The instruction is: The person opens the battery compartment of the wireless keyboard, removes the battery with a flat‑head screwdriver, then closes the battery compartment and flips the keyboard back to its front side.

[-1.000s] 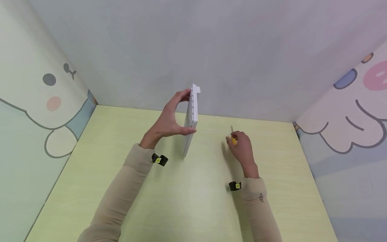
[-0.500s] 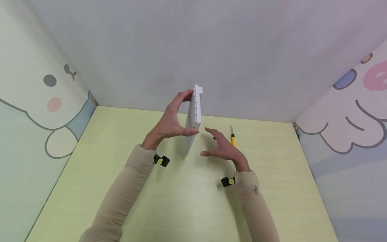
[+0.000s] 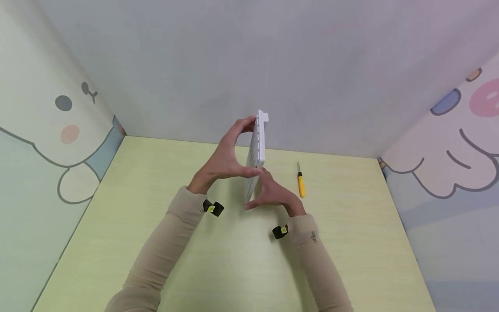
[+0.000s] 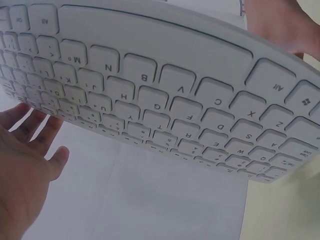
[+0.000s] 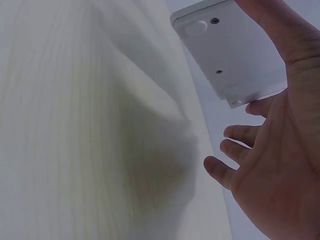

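A white computer keyboard (image 3: 260, 143) is held up on edge over the table, its lettered keys (image 4: 164, 115) toward the left and its screwed back (image 5: 240, 55) toward the right. My left hand (image 3: 226, 159) grips it across its width near the raised end, thumb on the near edge. Around the lower end, my right hand (image 3: 273, 191) spans the keyboard with thumb and index finger; the other fingers lie free of it in the right wrist view. To the right of that hand lies a screwdriver (image 3: 301, 186) with a yellow handle.
The pale yellow table (image 3: 351, 208) meets a grey-white wall (image 3: 187, 78) at the back. Painted cartoon panels (image 3: 70, 117) stand at both sides. Each beige sleeve (image 3: 181, 221) carries a small black wrist camera (image 3: 213, 208).
My right hand has let go of the screwdriver, which stays on the table, and has moved left to the keyboard's lower end. The left hand has shifted the keyboard slightly right.
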Action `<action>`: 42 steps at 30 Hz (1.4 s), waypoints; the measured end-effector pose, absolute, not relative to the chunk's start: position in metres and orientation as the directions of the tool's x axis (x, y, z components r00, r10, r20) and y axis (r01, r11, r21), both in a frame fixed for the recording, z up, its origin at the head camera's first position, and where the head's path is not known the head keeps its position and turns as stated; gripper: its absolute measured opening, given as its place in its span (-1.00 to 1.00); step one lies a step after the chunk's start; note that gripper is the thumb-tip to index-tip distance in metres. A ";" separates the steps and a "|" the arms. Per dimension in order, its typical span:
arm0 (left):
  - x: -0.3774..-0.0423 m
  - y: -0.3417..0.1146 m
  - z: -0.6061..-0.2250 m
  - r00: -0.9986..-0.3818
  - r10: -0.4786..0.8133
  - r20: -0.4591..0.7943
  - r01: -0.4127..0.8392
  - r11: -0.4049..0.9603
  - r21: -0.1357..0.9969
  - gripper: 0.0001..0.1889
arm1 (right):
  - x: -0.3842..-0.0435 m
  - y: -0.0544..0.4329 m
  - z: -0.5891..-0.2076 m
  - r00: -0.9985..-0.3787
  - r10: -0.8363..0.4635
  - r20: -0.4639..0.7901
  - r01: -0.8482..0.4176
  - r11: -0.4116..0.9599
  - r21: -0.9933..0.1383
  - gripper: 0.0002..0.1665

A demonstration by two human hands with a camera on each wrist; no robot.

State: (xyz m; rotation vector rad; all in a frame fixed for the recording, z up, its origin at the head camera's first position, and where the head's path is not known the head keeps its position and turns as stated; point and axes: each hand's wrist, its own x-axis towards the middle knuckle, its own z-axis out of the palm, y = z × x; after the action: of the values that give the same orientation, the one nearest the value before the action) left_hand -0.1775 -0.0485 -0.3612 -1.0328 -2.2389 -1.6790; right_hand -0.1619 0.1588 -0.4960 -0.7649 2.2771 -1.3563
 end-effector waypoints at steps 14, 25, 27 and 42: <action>-0.176 -0.056 -0.352 -0.739 0.512 0.438 0.565 0.116 0.817 0.37 | -0.157 0.163 -0.499 -0.828 -0.554 -0.086 -0.221 0.462 -0.859 0.60; -0.181 -0.072 -0.329 -0.685 0.526 0.505 0.642 0.107 0.759 0.30 | -0.158 0.170 -0.496 -0.856 -0.515 -0.056 -0.247 0.502 -0.829 0.54; -0.182 -0.076 -0.326 -0.678 0.529 0.511 0.649 0.104 0.753 0.24 | -0.157 0.172 -0.497 -0.862 -0.504 -0.056 -0.247 0.514 -0.822 0.53; -0.181 -0.121 -0.322 -0.745 0.549 0.379 0.580 0.252 0.775 0.17 | -0.159 0.196 -0.487 -0.893 -0.446 -0.058 -0.275 0.644 -0.714 0.54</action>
State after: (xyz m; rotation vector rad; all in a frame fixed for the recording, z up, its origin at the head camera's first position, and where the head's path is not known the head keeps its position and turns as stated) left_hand -0.1808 -0.1205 -0.3222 -1.1096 -2.4613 -1.5455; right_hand -0.1590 0.1957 -0.4868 -0.5868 2.6348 -1.0889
